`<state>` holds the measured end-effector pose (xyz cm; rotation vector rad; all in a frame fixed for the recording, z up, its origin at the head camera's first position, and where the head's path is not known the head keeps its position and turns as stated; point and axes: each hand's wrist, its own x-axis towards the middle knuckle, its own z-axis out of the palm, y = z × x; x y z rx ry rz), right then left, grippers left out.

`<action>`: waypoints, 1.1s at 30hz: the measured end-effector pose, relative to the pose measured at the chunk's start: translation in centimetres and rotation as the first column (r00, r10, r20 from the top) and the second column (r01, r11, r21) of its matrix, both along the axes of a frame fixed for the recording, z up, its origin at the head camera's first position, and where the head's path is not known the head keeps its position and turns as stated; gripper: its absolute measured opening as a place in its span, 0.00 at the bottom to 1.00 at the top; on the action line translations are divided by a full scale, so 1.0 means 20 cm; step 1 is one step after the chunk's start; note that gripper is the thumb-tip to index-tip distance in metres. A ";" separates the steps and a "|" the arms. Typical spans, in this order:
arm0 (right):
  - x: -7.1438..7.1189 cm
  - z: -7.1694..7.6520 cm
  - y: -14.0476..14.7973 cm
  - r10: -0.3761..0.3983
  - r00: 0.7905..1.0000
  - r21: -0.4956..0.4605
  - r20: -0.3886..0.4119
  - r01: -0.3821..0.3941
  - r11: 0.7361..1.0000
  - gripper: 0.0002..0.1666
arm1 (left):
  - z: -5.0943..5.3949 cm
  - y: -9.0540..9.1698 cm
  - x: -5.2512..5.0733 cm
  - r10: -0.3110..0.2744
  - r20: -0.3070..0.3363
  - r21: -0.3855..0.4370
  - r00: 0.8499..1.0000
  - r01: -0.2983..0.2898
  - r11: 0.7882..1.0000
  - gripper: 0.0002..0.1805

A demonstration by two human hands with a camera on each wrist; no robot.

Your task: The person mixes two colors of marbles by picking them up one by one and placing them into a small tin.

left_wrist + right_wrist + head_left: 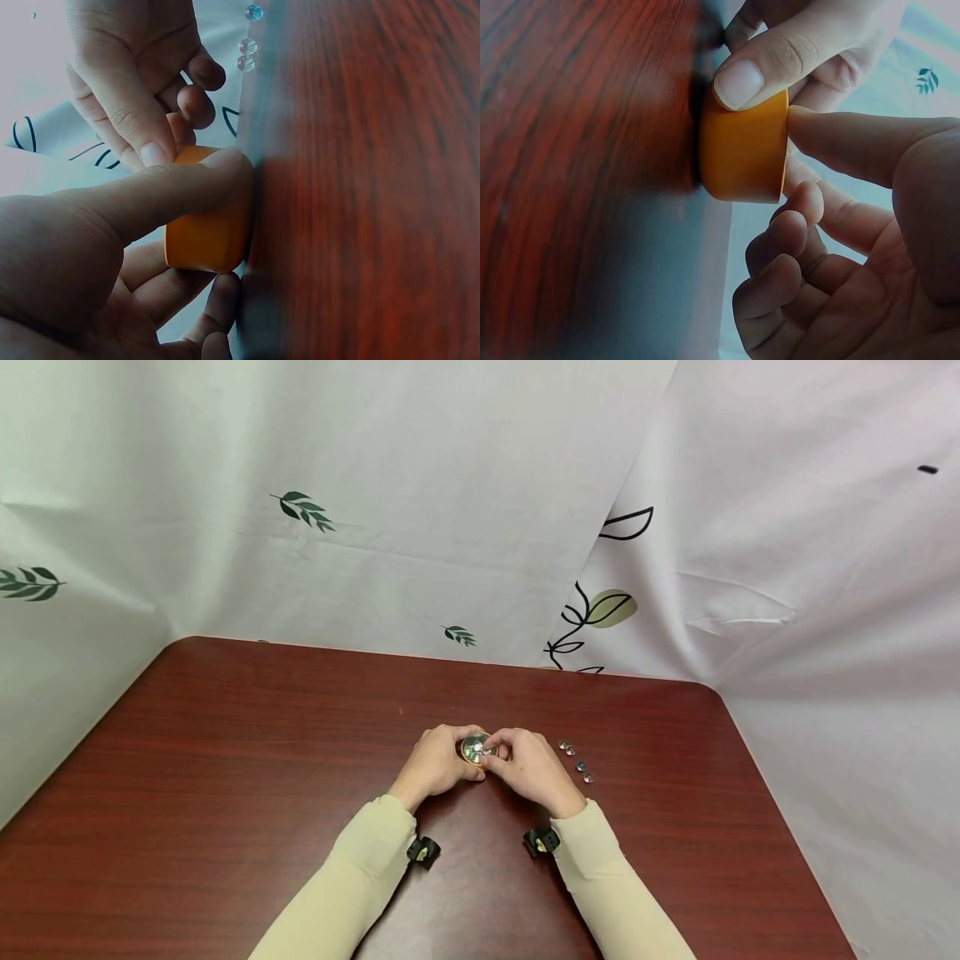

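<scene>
A small orange cup (206, 236) stands upright on the table, its inside full of shiny, glassy round shapes in the head view. My left hand (437, 762) grips its side, the thumb (187, 184) on the near wall and fingers around the far side. Over the cup's mouth, my right hand (531, 766) has its thumb (840, 135) and forefinger dipped at the rim, pinching what looks like a glass marble, mostly hidden. The other right fingers (776, 247) curl loosely outside the cup. Several glass marbles (581, 767) lie in a loose line to the right of my right hand.
The dark red wooden table (247, 760) has rounded far corners. Behind and beside it hangs a white cloth (420, 527) printed with leaves. Black wrist cameras sit on both cream sleeves (341, 877).
</scene>
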<state>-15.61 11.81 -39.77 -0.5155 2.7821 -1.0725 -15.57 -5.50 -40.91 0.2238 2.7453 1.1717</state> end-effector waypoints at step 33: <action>0.01 0.05 0.06 -0.033 0.999 -0.002 -0.034 0.033 0.999 0.06 | -0.02 -0.01 -0.01 -0.025 -0.025 0.027 0.999 0.025 0.999 0.26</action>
